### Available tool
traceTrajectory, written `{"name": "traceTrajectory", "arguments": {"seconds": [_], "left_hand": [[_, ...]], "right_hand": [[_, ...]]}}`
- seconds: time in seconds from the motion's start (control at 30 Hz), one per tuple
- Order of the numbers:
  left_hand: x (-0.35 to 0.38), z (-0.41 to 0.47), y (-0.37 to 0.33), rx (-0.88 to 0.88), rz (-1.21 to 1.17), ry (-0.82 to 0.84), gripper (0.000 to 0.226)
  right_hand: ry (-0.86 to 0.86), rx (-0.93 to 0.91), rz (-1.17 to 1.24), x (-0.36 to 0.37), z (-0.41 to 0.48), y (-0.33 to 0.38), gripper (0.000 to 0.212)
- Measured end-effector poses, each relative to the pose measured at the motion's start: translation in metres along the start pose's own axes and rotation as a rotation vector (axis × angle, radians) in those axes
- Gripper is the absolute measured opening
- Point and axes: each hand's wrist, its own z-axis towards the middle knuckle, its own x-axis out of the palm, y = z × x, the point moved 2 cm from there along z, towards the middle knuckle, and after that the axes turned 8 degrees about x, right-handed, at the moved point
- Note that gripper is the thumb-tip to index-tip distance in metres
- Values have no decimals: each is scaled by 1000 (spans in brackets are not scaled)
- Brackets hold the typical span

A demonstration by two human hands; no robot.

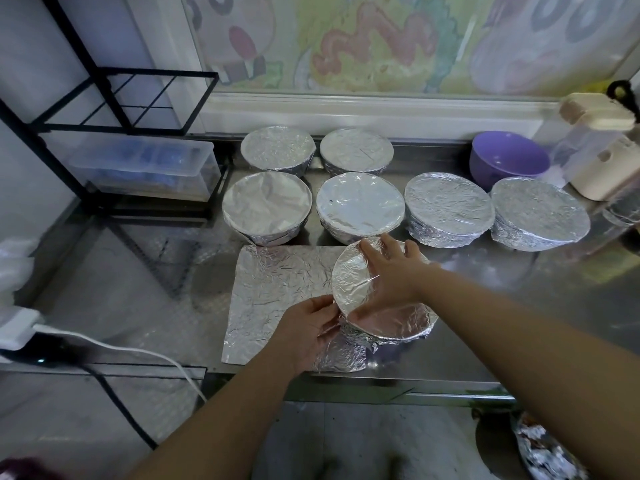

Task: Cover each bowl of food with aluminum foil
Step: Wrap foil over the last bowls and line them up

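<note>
Foil (448, 202) caps six rear bowls (360, 202); the seventh bowl (398, 327), at the counter's (485, 306) front, is half-crimped, right hand (391, 271) spread flat on top, left hand (308, 327) pinching its loose edge; purple bowl (509, 161) uncovered.

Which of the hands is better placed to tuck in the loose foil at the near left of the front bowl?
Left. The left hand pinches the loose foil right at the left rim of the front bowl. The right hand lies flat on top, apparently steadying it.
</note>
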Motion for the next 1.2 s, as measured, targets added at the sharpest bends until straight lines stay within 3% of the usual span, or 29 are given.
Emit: {"name": "traceTrajectory", "arguments": {"seconds": [0.23, 0.43, 0.57, 0.7, 0.77, 0.83, 0.93, 1.07, 1.2], "left_hand": [[0, -6, -19, 490, 917, -107, 8], [10, -12, -17, 617, 1157, -166, 12], [9, -11, -19, 439, 1097, -70, 18], [5, -10, -28, 81, 707, 120, 21], [4, -12, -32, 113, 769, 235, 20], [5, -16, -33, 145, 688, 295, 23], [10, -18, -33, 55, 468, 268, 23], [-6, -10, -28, 98, 694, 211, 36], [-7, -11, -12, 147, 566, 129, 40]], "right_hand": [[-1, 5, -3, 0, 0, 1, 157], [2, 5, 1, -2, -4, 3, 154], [4, 13, 14, -3, -8, 3, 152], [-4, 21, 23, -5, -11, 4, 153], [-6, 29, 34, -5, -10, 4, 153], [-14, 48, 50, -3, -8, 4, 157], [-22, 100, 91, 2, -9, 1, 170], [-32, 93, 103, 4, -9, -2, 170], [-12, 17, 68, 7, -6, 1, 165]]}}
